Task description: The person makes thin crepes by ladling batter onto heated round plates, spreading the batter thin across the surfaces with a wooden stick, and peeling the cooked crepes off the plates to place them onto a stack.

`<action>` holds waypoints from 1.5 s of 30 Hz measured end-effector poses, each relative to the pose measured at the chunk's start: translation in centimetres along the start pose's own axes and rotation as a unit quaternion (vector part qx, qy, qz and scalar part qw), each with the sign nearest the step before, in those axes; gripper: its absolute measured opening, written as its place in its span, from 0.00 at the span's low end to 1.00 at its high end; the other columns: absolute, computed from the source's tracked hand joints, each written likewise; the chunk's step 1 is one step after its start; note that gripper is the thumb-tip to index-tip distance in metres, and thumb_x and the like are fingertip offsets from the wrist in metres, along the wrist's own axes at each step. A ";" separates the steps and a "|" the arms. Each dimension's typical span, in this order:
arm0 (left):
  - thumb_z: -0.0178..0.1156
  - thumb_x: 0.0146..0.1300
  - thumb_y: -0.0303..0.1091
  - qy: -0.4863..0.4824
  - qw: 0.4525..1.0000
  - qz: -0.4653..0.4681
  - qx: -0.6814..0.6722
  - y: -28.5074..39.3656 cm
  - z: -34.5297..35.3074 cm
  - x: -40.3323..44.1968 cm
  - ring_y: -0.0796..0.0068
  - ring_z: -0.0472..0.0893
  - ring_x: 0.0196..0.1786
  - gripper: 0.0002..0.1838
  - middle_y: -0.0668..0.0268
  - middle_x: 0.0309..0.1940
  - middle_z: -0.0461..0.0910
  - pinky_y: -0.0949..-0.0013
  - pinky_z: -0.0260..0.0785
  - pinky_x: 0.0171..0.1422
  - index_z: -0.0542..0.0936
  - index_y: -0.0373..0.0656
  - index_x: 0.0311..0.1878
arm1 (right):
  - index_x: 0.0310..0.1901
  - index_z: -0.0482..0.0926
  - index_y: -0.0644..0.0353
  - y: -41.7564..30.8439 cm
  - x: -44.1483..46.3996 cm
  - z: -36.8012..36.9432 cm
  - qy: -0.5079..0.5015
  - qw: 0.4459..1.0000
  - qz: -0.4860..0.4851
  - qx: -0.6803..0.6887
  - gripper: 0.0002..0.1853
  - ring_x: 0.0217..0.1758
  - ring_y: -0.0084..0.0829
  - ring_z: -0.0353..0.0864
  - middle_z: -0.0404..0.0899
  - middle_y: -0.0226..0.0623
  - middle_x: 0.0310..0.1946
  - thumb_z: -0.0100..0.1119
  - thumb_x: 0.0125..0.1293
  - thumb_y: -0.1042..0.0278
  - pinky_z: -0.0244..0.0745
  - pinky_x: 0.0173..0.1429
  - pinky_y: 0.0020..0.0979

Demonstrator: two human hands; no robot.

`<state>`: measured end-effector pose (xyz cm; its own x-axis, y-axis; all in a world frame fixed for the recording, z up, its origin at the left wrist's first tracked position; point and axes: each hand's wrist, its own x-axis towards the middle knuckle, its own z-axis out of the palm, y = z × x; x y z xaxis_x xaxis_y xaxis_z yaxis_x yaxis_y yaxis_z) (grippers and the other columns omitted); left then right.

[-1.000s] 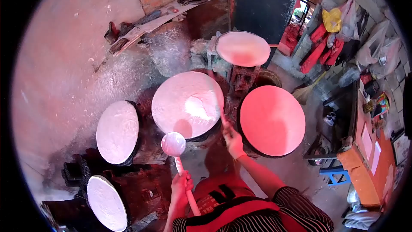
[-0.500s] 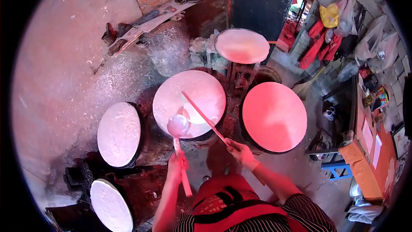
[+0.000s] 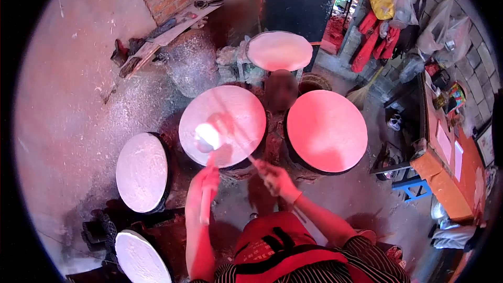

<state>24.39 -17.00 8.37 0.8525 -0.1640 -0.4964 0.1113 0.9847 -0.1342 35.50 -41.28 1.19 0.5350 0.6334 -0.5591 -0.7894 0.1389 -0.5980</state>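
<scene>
In the head view my left hand (image 3: 208,179) is closed round the handle of a ladle (image 3: 208,136). Its bowl, bright with glare, is over the left part of the middle round pan (image 3: 241,99), which has a pale, whitish surface. My right hand (image 3: 275,179) grips one end of a thin stick (image 3: 242,144), which slants up and left across the same pan and is smeared by motion. Whether the ladle or stick touches the surface I cannot tell. To the right is another round pan (image 3: 327,131), lit pinkish red.
Two more pale round pans (image 3: 141,173) (image 3: 140,259) stand at the left. Behind is a pale round top (image 3: 280,51). An orange desk (image 3: 445,178), a blue stool (image 3: 414,189) and a broom (image 3: 361,94) are on the right. A board (image 3: 173,34) lies along the back wall.
The view has shifted slightly. Both hands have moved up and left in the picture, with the ladle and stick. The stick is now blurred, and the ladle's bowl catches brighter light.
</scene>
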 end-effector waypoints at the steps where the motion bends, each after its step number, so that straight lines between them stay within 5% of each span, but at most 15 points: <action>1: 0.51 0.69 0.28 0.013 0.992 0.042 0.115 -0.5 -0.1 -2.4 0.86 0.60 0.17 0.05 0.72 0.22 0.65 0.84 0.50 0.14 0.70 0.37 0.41 | 0.60 0.73 0.45 -1.3 0.4 0.0 0.035 0.999 -0.039 0.006 0.18 0.13 0.13 0.54 0.61 0.18 0.15 0.52 0.71 0.58 0.49 0.16 0.20; 3: 0.51 0.68 0.29 0.032 0.989 0.023 0.144 -0.5 0.5 -5.1 0.87 0.60 0.17 0.05 0.72 0.22 0.65 0.85 0.49 0.14 0.70 0.37 0.42 | 0.59 0.75 0.48 -2.8 -0.7 0.7 0.121 0.972 -0.171 -0.109 0.17 0.14 0.12 0.58 0.67 0.18 0.17 0.53 0.70 0.61 0.51 0.18 0.18; 5: 0.51 0.68 0.29 0.071 0.984 0.017 0.164 -0.1 0.2 -6.7 0.87 0.60 0.17 0.06 0.72 0.23 0.65 0.86 0.49 0.13 0.70 0.37 0.43 | 0.60 0.74 0.54 3.9 2.6 -3.3 0.192 0.790 -0.380 -0.441 0.20 0.33 0.26 0.82 0.85 0.35 0.38 0.56 0.66 0.64 0.75 0.40 0.28; 7: 0.52 0.67 0.29 0.127 0.974 0.016 0.188 0.9 0.0 -7.3 0.87 0.60 0.17 0.06 0.72 0.23 0.65 0.85 0.49 0.13 0.70 0.36 0.43 | 0.63 0.71 0.51 6.3 -2.1 -0.9 0.141 0.822 -0.208 -0.512 0.23 0.48 0.36 0.83 0.82 0.44 0.47 0.55 0.67 0.60 0.75 0.52 0.32; 9: 0.52 0.67 0.29 0.157 0.963 0.040 0.218 0.4 -1.1 -8.3 0.86 0.60 0.17 0.05 0.73 0.22 0.64 0.84 0.51 0.15 0.70 0.37 0.39 | 0.63 0.71 0.47 7.4 -4.4 0.0 0.065 0.784 -0.206 -0.582 0.22 0.51 0.44 0.81 0.79 0.46 0.50 0.55 0.67 0.56 0.75 0.51 0.33; 13: 0.50 0.67 0.29 0.219 0.903 0.075 0.361 -2.2 -4.0 -10.0 0.89 0.60 0.17 0.07 0.77 0.18 0.63 0.85 0.52 0.17 0.68 0.45 0.32 | 0.62 0.71 0.47 4.5 -5.2 -1.3 0.241 0.812 -0.174 -0.502 0.23 0.48 0.46 0.81 0.80 0.43 0.48 0.54 0.67 0.53 0.77 0.47 0.35; 14: 0.50 0.67 0.29 0.212 0.932 0.070 0.287 -2.7 -5.0 -10.3 0.89 0.60 0.17 0.06 0.77 0.19 0.63 0.85 0.53 0.17 0.68 0.44 0.32 | 0.64 0.70 0.45 5.4 -4.6 -2.9 0.249 0.818 -0.165 -0.492 0.24 0.45 0.47 0.82 0.80 0.45 0.46 0.54 0.66 0.55 0.77 0.45 0.35; 17: 0.55 0.67 0.30 0.301 0.858 0.095 0.406 -8.8 -0.6 -11.6 0.86 0.65 0.21 0.07 0.75 0.26 0.70 0.82 0.57 0.20 0.74 0.38 0.43 | 0.66 0.66 0.43 7.1 -6.9 -4.9 0.062 0.732 -0.194 -0.650 0.29 0.36 0.48 0.82 0.82 0.45 0.37 0.57 0.62 0.57 0.76 0.40 0.43; 20: 0.54 0.67 0.30 0.286 0.878 0.092 0.372 -12.6 0.9 -8.1 0.86 0.64 0.21 0.07 0.75 0.26 0.69 0.82 0.57 0.20 0.73 0.38 0.44 | 0.67 0.64 0.38 5.7 -6.6 -7.9 0.021 0.715 -0.303 -0.630 0.30 0.28 0.51 0.80 0.79 0.50 0.26 0.55 0.62 0.52 0.74 0.34 0.48; 22: 0.54 0.67 0.30 0.268 0.900 0.086 0.333 -14.8 1.4 -4.3 0.86 0.64 0.20 0.07 0.74 0.26 0.69 0.82 0.57 0.20 0.73 0.37 0.44 | 0.67 0.63 0.50 -4.5 -8.3 -8.8 0.075 0.761 -0.209 -0.609 0.36 0.36 0.52 0.81 0.80 0.53 0.34 0.61 0.57 0.54 0.75 0.40 0.49; 24: 0.53 0.67 0.30 0.257 0.911 0.083 0.312 -17.6 2.4 -0.3 0.86 0.64 0.20 0.07 0.74 0.26 0.69 0.82 0.57 0.20 0.73 0.37 0.44 | 0.51 0.75 0.62 -12.2 -6.9 -14.1 0.196 0.687 -0.324 -0.620 0.24 0.38 0.51 0.82 0.80 0.53 0.34 0.57 0.59 0.53 0.74 0.43 0.47; 30: 0.52 0.68 0.30 0.244 0.924 0.062 0.288 -27.3 6.8 11.2 0.85 0.64 0.20 0.08 0.73 0.25 0.68 0.82 0.57 0.20 0.73 0.36 0.45 | 0.43 0.79 0.58 -29.6 -2.0 -35.2 0.381 0.561 -0.252 -0.691 0.13 0.46 0.46 0.81 0.81 0.47 0.39 0.44 0.66 0.63 0.76 0.51 0.44; 32: 0.52 0.68 0.30 0.244 0.926 0.052 0.283 -30.1 7.8 14.0 0.85 0.64 0.20 0.08 0.73 0.25 0.68 0.82 0.57 0.19 0.73 0.36 0.45 | 0.41 0.80 0.57 -31.4 -0.5 -38.6 0.449 0.569 -0.265 -0.636 0.13 0.46 0.46 0.81 0.81 0.45 0.36 0.45 0.65 0.62 0.77 0.50 0.44; 35: 0.51 0.68 0.30 0.250 0.928 0.056 0.271 -32.4 9.1 16.3 0.85 0.64 0.20 0.08 0.73 0.25 0.68 0.82 0.56 0.19 0.72 0.36 0.45 | 0.39 0.81 0.58 -32.7 1.2 -39.6 0.390 0.630 -0.158 -0.652 0.13 0.44 0.47 0.82 0.82 0.43 0.36 0.47 0.64 0.62 0.78 0.47 0.46; 45: 0.49 0.69 0.30 0.245 0.932 0.076 0.257 -33.7 11.3 17.9 0.84 0.63 0.19 0.09 0.72 0.24 0.66 0.83 0.56 0.18 0.72 0.34 0.46 | 0.38 0.83 0.54 -34.2 0.1 -38.9 0.333 0.730 -0.227 -0.552 0.14 0.44 0.46 0.81 0.82 0.45 0.38 0.59 0.56 0.56 0.76 0.49 0.43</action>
<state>41.69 -52.40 13.73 0.5569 0.0962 -0.8250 0.3459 0.8761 0.3357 74.26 -75.54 -0.79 0.9840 0.1508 -0.0954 0.0411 -0.7116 -0.7014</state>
